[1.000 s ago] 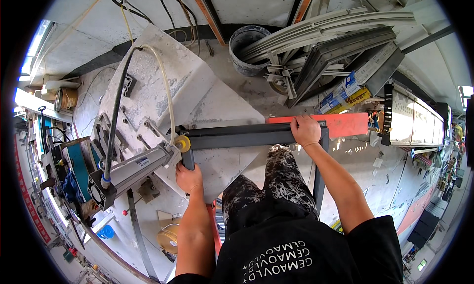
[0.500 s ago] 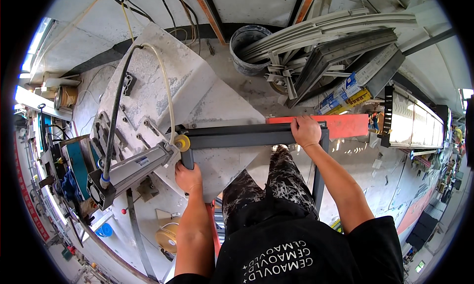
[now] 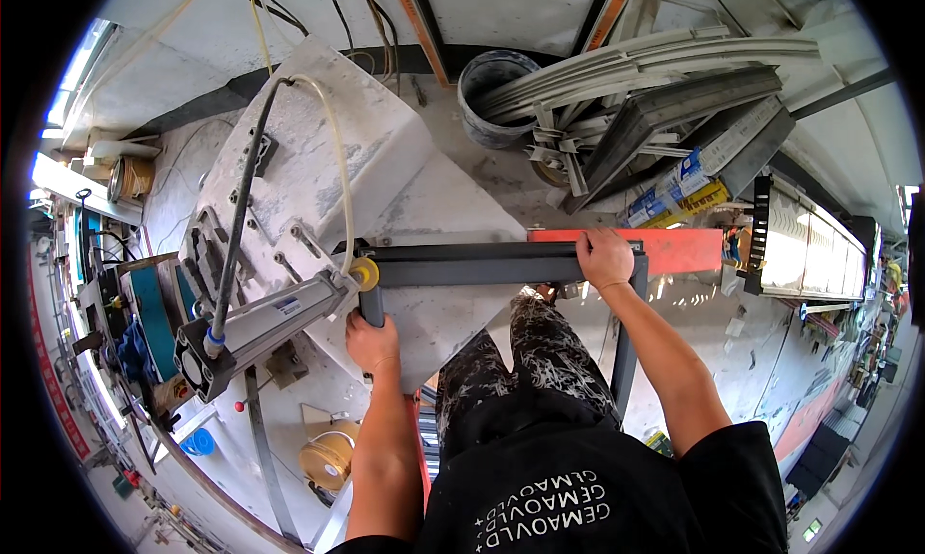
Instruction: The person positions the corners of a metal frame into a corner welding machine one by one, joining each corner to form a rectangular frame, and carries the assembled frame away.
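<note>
A dark grey metal frame (image 3: 472,269) lies across the pale, dusty machine table (image 3: 424,337), its long bar running left to right. My left hand (image 3: 373,344) is closed round the short grey piece at the bar's left end, just under a yellow round pad (image 3: 365,274). That pad sits at the tip of a silver pneumatic cylinder (image 3: 279,323), close against the frame's left corner. Over the bar's right end my right hand (image 3: 607,258) is clasped, fingers over the far edge. From that corner another grey leg (image 3: 626,361) runs back toward me, partly hidden by my arm.
A red beam (image 3: 679,249) extends right behind the frame. A grey bucket (image 3: 496,96) and stacked metal profiles (image 3: 665,120) stand at the far right. Black and clear hoses (image 3: 246,188) arch over the table to the cylinder. At lower left sits a tape roll (image 3: 328,458).
The view has shifted slightly, so the table and frame appear a little farther right. Both hands keep the same hold on the frame.
</note>
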A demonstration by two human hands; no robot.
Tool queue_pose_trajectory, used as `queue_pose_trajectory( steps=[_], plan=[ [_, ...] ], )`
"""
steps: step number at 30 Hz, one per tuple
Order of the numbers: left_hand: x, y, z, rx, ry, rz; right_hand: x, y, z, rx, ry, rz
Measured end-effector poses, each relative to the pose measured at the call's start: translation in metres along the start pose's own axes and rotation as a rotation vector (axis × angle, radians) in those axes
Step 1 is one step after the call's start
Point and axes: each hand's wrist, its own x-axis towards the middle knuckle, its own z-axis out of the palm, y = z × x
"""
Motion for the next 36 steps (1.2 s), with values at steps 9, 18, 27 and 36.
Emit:
queue_pose_trajectory(
  steps=[9,18,27,36],
  plan=[
    [-0.003,-0.006,0.004,-0.009,-0.054,0.030,-0.002,0.003,0.001,-0.031,-0.022,-0.010],
    [0.002,-0.001,-0.004,-0.051,-0.125,-0.004,0.001,0.003,0.004,-0.036,-0.022,-0.030],
    [0.001,0.002,-0.011,-0.061,-0.120,-0.017,0.000,0.001,0.000,-0.041,-0.039,-0.040],
    [0.001,0.005,-0.014,-0.102,-0.108,-0.028,-0.001,0.006,0.002,-0.023,-0.012,-0.045]
  ],
)
